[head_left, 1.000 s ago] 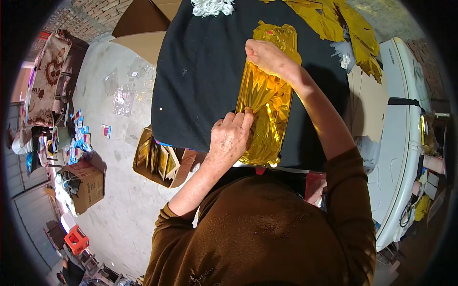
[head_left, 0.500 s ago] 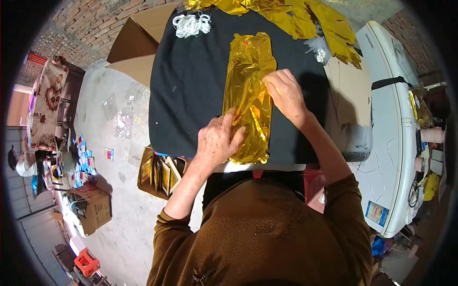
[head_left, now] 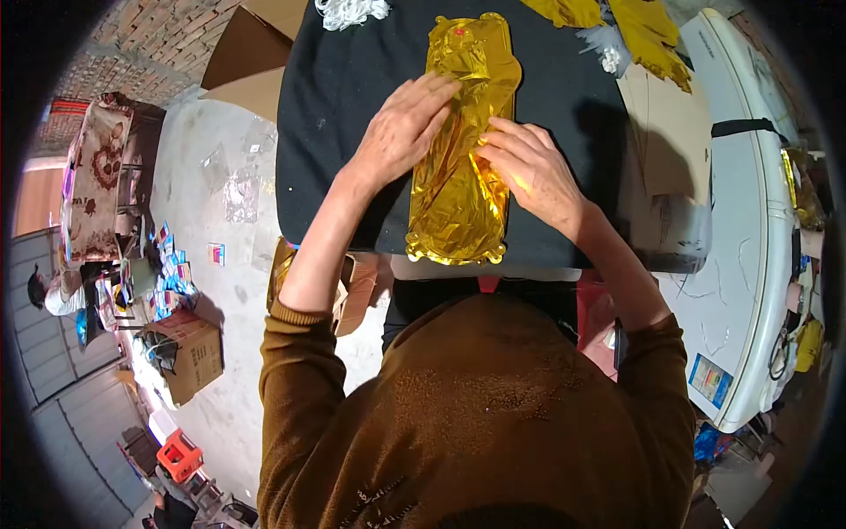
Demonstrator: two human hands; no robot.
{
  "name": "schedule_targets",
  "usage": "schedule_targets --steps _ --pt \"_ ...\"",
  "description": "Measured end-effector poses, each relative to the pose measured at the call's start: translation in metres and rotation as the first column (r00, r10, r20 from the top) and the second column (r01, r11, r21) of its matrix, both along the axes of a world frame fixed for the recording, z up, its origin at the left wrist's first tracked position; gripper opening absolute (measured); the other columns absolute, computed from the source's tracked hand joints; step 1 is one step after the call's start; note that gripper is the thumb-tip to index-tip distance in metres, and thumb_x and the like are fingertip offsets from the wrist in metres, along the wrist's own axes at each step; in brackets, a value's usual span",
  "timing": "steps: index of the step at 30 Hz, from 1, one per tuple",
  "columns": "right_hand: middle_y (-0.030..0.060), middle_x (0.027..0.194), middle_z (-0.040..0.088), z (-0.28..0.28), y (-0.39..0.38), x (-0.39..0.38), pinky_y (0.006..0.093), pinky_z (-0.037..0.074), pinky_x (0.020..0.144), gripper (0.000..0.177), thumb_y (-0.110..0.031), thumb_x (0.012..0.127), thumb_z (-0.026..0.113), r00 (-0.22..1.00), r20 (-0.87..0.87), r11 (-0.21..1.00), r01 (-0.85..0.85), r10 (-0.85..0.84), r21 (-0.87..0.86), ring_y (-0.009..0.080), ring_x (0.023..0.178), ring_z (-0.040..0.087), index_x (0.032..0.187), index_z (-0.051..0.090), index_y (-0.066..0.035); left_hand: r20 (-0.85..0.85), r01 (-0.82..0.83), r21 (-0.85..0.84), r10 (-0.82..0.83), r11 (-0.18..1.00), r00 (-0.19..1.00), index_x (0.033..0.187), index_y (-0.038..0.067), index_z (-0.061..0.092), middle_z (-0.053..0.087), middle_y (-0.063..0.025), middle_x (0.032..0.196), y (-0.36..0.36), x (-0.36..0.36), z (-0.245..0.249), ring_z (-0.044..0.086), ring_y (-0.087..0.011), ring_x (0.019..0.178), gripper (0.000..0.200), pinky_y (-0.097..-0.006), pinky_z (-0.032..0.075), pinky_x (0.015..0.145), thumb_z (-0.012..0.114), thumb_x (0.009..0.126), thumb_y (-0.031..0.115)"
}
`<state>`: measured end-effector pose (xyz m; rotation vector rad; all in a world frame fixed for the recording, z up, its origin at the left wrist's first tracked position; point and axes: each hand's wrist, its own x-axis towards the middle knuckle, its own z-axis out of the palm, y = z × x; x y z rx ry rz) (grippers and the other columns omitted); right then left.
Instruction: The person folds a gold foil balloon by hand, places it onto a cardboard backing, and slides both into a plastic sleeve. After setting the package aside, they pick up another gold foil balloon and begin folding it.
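A long, flat piece of gold foil (head_left: 456, 216) with rounded lobes at its corners lies lengthwise on the black cloth (head_left: 339, 106). It is creased, has a small red spot near the far end, and looks like an uninflated foil balloon. My left hand (head_left: 404, 128) rests over its left edge, upper half, with fingers stretched out and lying flat. On the right edge, about the middle, my right hand (head_left: 533, 172) touches the foil with fingers extended and slightly bent. Neither hand visibly grips it.
White string (head_left: 351, 12) is bundled at the table's far left. More gold foil (head_left: 648, 40) and a pale tuft (head_left: 608, 55) lie far right. Cardboard (head_left: 665, 132) and a white appliance (head_left: 745, 229) stand to the right, a carton (head_left: 251, 70) to the left. Another person (head_left: 63, 295) is far left.
My left hand has moved from the foil's near half up to its upper left edge and flattened. My right hand's fingers have loosened and extended. The view has shifted, and the foil looks flatter.
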<state>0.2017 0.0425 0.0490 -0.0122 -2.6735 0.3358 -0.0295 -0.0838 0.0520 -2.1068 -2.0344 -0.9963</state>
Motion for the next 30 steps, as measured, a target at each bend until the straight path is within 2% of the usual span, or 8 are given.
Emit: schedule_targets --steps 6,9,13,17,21,25,28,30 --pt "0.0103 0.132 0.065 -0.005 -0.022 0.006 0.0455 0.037 0.117 0.03 -0.015 0.093 0.068 0.997 0.039 0.996 -0.07 0.072 -0.047 0.0273 0.137 0.052 0.121 0.068 -0.003 -0.212 0.05 -0.118 -0.074 0.992 0.974 0.159 0.019 0.04 0.038 -0.0084 0.165 0.037 -0.012 -0.026 0.03 -0.0282 0.154 0.055 -0.0492 0.018 0.128 0.033 0.112 0.045" --pt "0.0119 0.135 0.063 -0.006 -0.032 0.013 0.0455 0.036 0.118 0.035 -0.018 0.094 0.068 0.997 0.066 0.998 -0.047 0.05 -0.038 0.0278 0.138 0.05 0.125 0.066 -0.001 -0.327 0.027 -0.145 -0.073 0.989 0.942 0.16 0.021 0.039 0.036 -0.0074 0.166 0.04 -0.011 -0.035 0.029 -0.0273 0.155 0.056 -0.0492 0.016 0.128 0.03 0.111 0.048" --pt "0.0143 0.154 0.05 -0.006 -0.045 0.022 0.0474 0.027 0.125 0.058 -0.024 0.09 0.071 0.978 0.206 0.997 -0.013 0.03 -0.081 0.0294 0.149 0.039 0.141 0.055 -0.001 -0.418 -0.066 -0.193 -0.021 0.979 0.908 0.161 0.024 0.037 0.034 -0.006 0.167 0.038 -0.006 -0.035 0.027 -0.0265 0.156 0.057 -0.0504 0.013 0.129 0.027 0.111 0.051" --pt "0.0141 0.156 0.048 -0.004 -0.044 0.022 0.0472 0.025 0.126 0.059 -0.026 0.091 0.071 0.971 0.237 0.995 -0.009 0.032 -0.099 0.0284 0.149 0.038 0.142 0.055 -0.001 -0.457 -0.102 -0.186 0.006 0.977 0.889 0.161 0.025 0.037 0.035 -0.0057 0.167 0.037 -0.005 -0.034 0.026 -0.0308 0.156 0.057 -0.0525 0.013 0.128 0.028 0.111 0.052" --pt "0.0145 0.144 0.057 -0.005 -0.024 0.014 0.0463 0.037 0.119 0.048 -0.023 0.094 0.069 0.996 0.092 0.998 -0.01 0.016 -0.062 0.0293 0.143 0.046 0.136 0.059 0.0 -0.436 -0.074 -0.183 -0.013 0.98 0.9 0.16 0.023 0.038 0.035 -0.0075 0.166 0.037 -0.006 -0.032 0.026 -0.0371 0.154 0.059 -0.0549 0.015 0.127 0.031 0.11 0.052" --pt "0.0135 0.121 0.066 0.013 0.034 -0.005 0.0433 0.051 0.096 0.027 -0.008 0.091 0.069 0.988 -0.098 0.993 0.112 -0.116 -0.045 0.0326 0.116 0.06 0.118 0.066 -0.003 -0.42 -0.063 -0.188 -0.022 0.98 0.907 0.16 0.021 0.038 0.036 -0.0085 0.165 0.036 -0.005 -0.028 0.027 -0.038 0.154 0.061 -0.0561 0.016 0.127 0.033 0.109 0.053" --pt "0.0122 0.098 0.068 0.002 0.074 -0.031 0.0437 0.052 0.083 0.023 -0.005 0.09 0.069 0.932 -0.201 0.927 0.238 -0.302 -0.291 0.034 0.091 0.064 0.112 0.064 -0.002 -0.381 -0.059 -0.175 -0.012 0.983 0.925 0.16 0.021 0.038 0.038 -0.0086 0.164 0.035 -0.004 -0.025 0.027 -0.0374 0.154 0.063 -0.0569 0.016 0.126 0.034 0.108 0.057" --pt "0.013 0.102 0.071 -0.004 0.097 -0.047 0.0379 0.055 0.081 0.03 -0.01 0.094 0.07 0.908 -0.064 0.81 0.336 -0.415 -0.481 0.0276 0.092 0.069 0.121 0.061 -0.001 -0.363 -0.059 -0.163 -0.004 0.985 0.932 0.16 0.02 0.038 0.037 -0.0094 0.164 0.034 -0.003 -0.024 0.027 -0.037 0.154 0.065 -0.057 0.016 0.126 0.034 0.107 0.058"
